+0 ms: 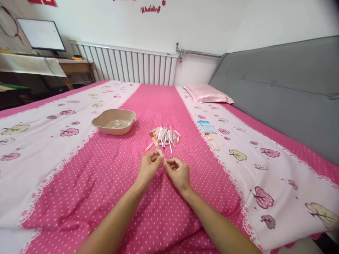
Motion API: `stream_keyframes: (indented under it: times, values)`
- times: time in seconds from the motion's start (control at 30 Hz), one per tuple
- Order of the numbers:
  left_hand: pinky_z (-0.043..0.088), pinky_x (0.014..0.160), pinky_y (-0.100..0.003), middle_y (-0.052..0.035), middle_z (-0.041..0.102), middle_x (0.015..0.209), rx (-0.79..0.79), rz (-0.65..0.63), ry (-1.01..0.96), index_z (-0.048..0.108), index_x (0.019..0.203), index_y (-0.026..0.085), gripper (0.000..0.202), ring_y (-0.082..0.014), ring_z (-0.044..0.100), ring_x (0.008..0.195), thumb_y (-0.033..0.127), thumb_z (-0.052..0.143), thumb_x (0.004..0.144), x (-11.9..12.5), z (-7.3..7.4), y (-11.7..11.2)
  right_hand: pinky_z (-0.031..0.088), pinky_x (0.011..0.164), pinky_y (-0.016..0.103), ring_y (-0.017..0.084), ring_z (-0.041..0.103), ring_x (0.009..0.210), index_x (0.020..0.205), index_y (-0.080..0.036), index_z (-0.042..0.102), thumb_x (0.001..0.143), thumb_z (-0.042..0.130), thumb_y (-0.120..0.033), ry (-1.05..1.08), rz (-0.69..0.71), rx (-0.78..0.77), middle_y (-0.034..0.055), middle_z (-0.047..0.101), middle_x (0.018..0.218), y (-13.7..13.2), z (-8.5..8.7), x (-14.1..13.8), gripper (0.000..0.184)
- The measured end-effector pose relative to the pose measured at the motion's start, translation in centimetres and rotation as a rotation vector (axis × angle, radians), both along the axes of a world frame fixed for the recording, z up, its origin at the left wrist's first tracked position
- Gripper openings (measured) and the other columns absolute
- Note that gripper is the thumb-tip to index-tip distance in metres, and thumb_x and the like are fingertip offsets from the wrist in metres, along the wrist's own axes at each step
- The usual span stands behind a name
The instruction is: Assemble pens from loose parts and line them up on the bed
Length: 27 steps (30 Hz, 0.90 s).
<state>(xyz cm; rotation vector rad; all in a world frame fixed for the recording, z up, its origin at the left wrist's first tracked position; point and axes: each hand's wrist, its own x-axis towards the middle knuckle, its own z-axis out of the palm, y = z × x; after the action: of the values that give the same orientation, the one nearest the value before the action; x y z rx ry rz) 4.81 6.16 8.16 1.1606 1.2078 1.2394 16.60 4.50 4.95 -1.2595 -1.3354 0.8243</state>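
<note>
Both my hands are closed on a slim tan and pale pink pen [160,152], tilted with its brown end up and to the left. My left hand [149,165] pinches it from the left side. From the right, the thumb and fingertips of my right hand [178,171] hold its lower end. Just beyond my fingers lies a loose pile of pens [167,135], mostly white and pink. Farther right, a row of blue pens [207,127] lies side by side, with a few tan pens [212,141] just below them.
A beige plastic basin [114,122] sits on the pink dotted bedspread [106,197] to the left, with something indistinct inside. A pink pillow [208,93] lies by the grey headboard [280,91]. Behind the bed are a white radiator [127,63] and a desk with a monitor [41,34].
</note>
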Motion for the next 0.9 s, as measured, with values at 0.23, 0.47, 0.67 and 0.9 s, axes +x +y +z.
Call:
stream_keyframes:
  times: [0.23,0.47,0.67,0.9]
  values:
    - [0.048,0.066,-0.028,-0.0081,0.069,0.083,0.023,0.018,0.145,0.062,0.092,0.011,0.039,-0.0187,0.064,0.076,0.040,0.067,0.066,-0.3,-0.2,0.2,0.047,0.058,0.026,0.015,0.060,0.061,0.081,-0.016,0.067,0.073,0.063,-0.043,0.001,-0.109,0.035,0.0052,0.067,0.072,1.0,0.1,1.3,0.029]
    - [0.046,0.069,-0.033,-0.0107,0.067,0.093,0.104,-0.011,0.489,0.063,0.097,0.014,0.039,-0.0235,0.061,0.081,0.042,0.062,0.070,-0.5,-0.3,0.0,0.048,0.060,0.025,0.015,0.060,0.062,0.081,-0.012,0.068,0.070,0.063,-0.043,0.057,-0.339,0.086,0.0074,0.068,0.074,3.7,0.6,5.2,0.033]
    - [0.046,0.077,-0.035,-0.0108,0.065,0.104,0.179,-0.178,1.053,0.058,0.106,0.015,0.033,-0.0241,0.062,0.092,0.035,0.046,0.082,-0.3,-0.5,-0.3,0.049,0.061,0.024,0.015,0.061,0.062,0.083,-0.011,0.069,0.068,0.063,-0.043,0.018,-0.527,0.090,0.0071,0.069,0.074,5.2,0.2,8.8,0.036]
    - [0.044,0.077,-0.032,-0.0089,0.064,0.105,0.182,-0.263,1.237,0.059,0.102,0.015,0.027,-0.0225,0.061,0.092,0.030,0.045,0.084,0.2,-0.8,-0.1,0.048,0.071,0.027,0.019,0.064,0.070,0.080,-0.013,0.071,0.065,0.064,-0.042,-0.072,-0.703,0.005,0.0063,0.070,0.074,6.8,-0.7,13.7,0.033]
